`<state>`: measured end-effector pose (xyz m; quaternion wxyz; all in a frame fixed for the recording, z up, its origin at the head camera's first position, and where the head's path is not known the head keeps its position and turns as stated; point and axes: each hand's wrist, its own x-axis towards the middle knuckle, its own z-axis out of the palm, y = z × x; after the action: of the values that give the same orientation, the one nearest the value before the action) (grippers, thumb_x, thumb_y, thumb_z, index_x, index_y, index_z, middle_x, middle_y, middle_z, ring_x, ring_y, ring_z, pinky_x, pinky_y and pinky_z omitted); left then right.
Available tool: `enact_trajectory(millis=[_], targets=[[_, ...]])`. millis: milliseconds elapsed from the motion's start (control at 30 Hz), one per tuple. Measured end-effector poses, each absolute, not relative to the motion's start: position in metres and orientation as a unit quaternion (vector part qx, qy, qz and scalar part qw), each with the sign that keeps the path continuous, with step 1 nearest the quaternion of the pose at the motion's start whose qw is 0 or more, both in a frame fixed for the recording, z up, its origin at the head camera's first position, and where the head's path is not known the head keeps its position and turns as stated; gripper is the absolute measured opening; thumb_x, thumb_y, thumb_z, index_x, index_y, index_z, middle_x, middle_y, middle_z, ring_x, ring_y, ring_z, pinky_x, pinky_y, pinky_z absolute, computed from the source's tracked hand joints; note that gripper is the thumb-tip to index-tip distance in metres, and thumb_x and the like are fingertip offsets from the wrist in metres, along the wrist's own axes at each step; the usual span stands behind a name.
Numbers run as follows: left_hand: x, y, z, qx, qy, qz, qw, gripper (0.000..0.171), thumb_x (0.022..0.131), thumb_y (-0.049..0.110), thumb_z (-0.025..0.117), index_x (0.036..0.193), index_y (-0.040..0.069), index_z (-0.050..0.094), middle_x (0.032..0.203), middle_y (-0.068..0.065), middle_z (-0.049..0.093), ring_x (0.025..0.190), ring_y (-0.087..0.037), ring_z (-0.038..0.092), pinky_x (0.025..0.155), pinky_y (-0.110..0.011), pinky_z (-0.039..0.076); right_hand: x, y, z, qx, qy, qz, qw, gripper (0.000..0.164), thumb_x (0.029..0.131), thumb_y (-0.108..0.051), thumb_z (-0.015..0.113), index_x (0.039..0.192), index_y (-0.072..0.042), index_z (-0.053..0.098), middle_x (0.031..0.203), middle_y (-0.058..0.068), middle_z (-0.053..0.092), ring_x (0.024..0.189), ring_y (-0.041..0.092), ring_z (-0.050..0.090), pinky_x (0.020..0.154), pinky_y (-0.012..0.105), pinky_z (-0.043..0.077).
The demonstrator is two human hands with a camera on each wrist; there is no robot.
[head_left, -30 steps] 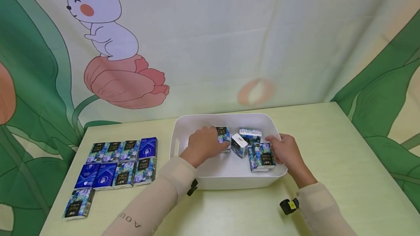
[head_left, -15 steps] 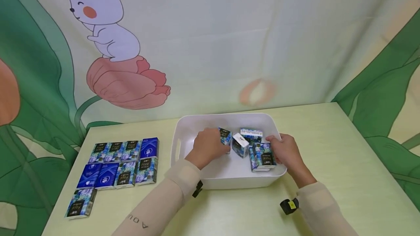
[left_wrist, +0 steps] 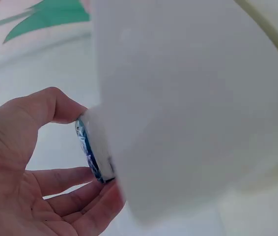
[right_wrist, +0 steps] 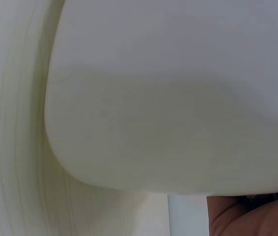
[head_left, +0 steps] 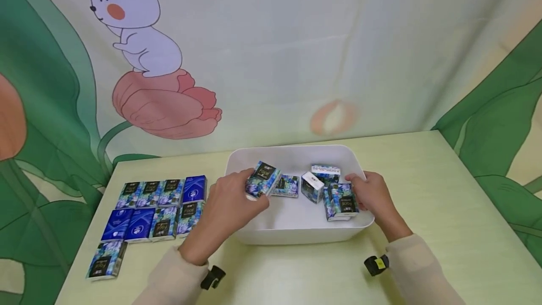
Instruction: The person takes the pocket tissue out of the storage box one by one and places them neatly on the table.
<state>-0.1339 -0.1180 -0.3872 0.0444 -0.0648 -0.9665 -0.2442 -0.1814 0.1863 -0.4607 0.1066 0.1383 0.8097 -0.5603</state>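
Note:
My left hand (head_left: 230, 204) pinches a floral blue tissue pack (head_left: 263, 179) between thumb and fingers, above the left part of a white plastic bin (head_left: 292, 236). The left wrist view shows that tissue pack (left_wrist: 94, 147) edge-on, partly hidden by the bin wall (left_wrist: 188, 108). My right hand (head_left: 374, 196) grips the bin's right rim, its thumb over the edge. Inside the bin lie another tissue pack (head_left: 286, 186), one standing on edge (head_left: 312, 187), one near the back wall (head_left: 325, 173) and a stacked pair (head_left: 342, 200) at the right.
Left of the bin, several tissue packs lie in rows on the pale green table (head_left: 432, 192), some plain blue (head_left: 139, 224), others floral (head_left: 164, 222). A single floral pack (head_left: 106, 260) lies nearest the front. A printed curtain (head_left: 271, 60) hangs behind the table.
My left hand has lifted a tissue pack from inside the bin and moved left and toward me with it. Another pack under it now shows. The right hand stays at the rim.

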Motion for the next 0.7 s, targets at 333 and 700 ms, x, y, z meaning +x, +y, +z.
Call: enact_trajectory(millis=[333,700], targets=[[-0.083,-0.204,-0.389,0.068,-0.971,-0.225,0.048,0.067,0.079,0.037,0.076,0.136,0.006,0.063,0.079,-0.005,0.062,0.071,-0.022,0.053,0.058,-0.034,0.037,-0.183,0.189,-0.46,0.131,0.809,-0.564,0.106,0.03,0.102,-0.02,0.051,0.114,0.006,0.059,0.06,0.0,0.046,0.045,0.01,0.038,0.042,0.023,0.035],[-0.049,-0.293,-0.424,0.215,-0.96,-0.178,-0.007,0.081,0.08,0.044,0.075,0.14,-0.006,0.054,0.088,-0.013,0.065,0.08,-0.031,0.058,0.068,-0.049,0.041,-0.182,0.186,-0.462,0.13,0.807,-0.567,0.106,0.031,0.101,-0.021,0.052,0.114,0.006,0.059,0.059,-0.001,0.045,0.044,0.009,0.038,0.042,0.023,0.035]])
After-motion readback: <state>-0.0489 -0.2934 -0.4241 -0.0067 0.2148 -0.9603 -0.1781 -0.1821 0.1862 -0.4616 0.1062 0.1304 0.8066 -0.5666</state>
